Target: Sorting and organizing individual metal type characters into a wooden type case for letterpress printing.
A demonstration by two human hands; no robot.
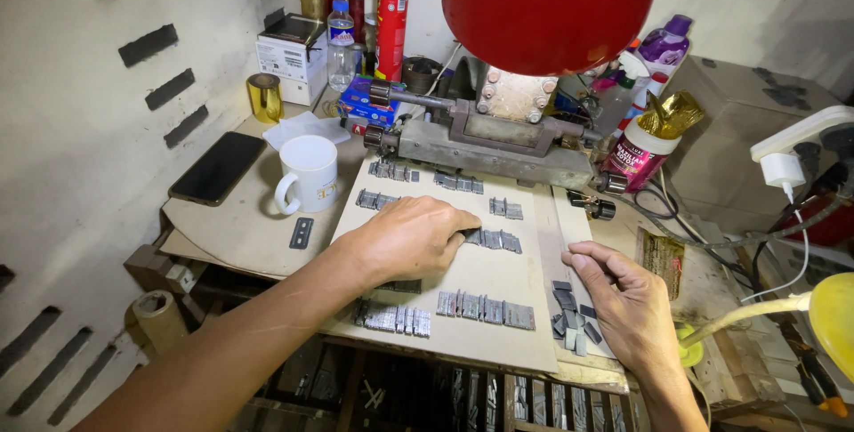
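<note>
Left hand presses flat, fingers together, steadying metal type rows on the board; right hand rests open over loose type pieces at the tabletop's front edge.

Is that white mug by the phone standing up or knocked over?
Upright. The white mug stands on its base on the board, its open mouth facing up and its handle out to the side. Whether it holds anything cannot be told.

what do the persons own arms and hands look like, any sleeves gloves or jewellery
Both arms are bare as far as the view shows, with no sleeve on either forearm. The left hand and the right hand wear no gloves. No ring, watch or bracelet shows on the visible fingers or wrists, and no markings can be made out.
</note>
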